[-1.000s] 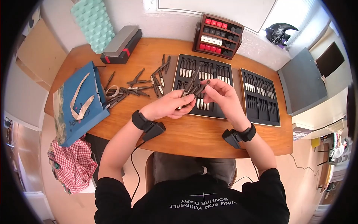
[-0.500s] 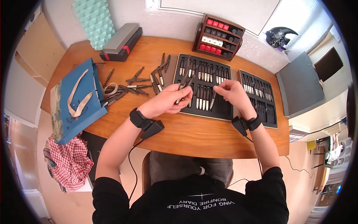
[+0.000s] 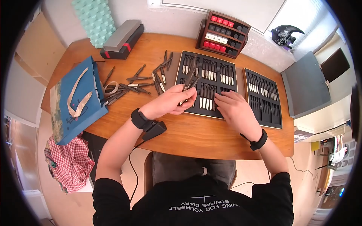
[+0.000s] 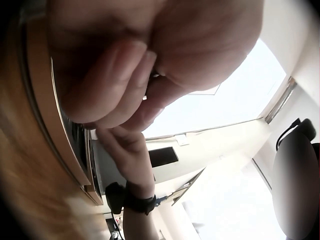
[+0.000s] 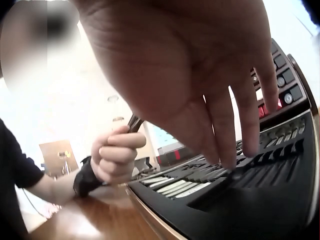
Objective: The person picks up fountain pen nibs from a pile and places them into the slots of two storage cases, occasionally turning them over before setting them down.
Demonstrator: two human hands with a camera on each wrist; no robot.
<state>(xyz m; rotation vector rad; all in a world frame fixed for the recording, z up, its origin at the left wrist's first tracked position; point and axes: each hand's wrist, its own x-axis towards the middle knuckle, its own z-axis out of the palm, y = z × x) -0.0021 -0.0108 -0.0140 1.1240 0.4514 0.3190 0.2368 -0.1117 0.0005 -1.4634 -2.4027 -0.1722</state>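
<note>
Curled around several slim dark pieces (image 3: 191, 75), my left hand (image 3: 169, 102) holds them upright over the left part of a black tray (image 3: 200, 113). My right hand (image 3: 236, 109) is over the tray's lower right, palm down. In the right wrist view its fingers (image 5: 227, 145) are extended, with the tips touching or just above the slots beside a row of pale-tipped pieces (image 5: 182, 187). No piece shows between them. The left wrist view shows my left hand (image 4: 120, 75) closely curled, its load mostly hidden.
Loose dark pieces (image 3: 139, 78) and a tape-like ring lie beside a blue bag (image 3: 77, 103). A second filled tray (image 3: 277, 121) is at the right. Behind stand a small wooden rack (image 3: 205, 32) and a grey-and-black box (image 3: 122, 37).
My right hand took one piece from the left hand's bundle and brought it to the tray. Its fingers now extend over the slots, and the row there has one more piece.
</note>
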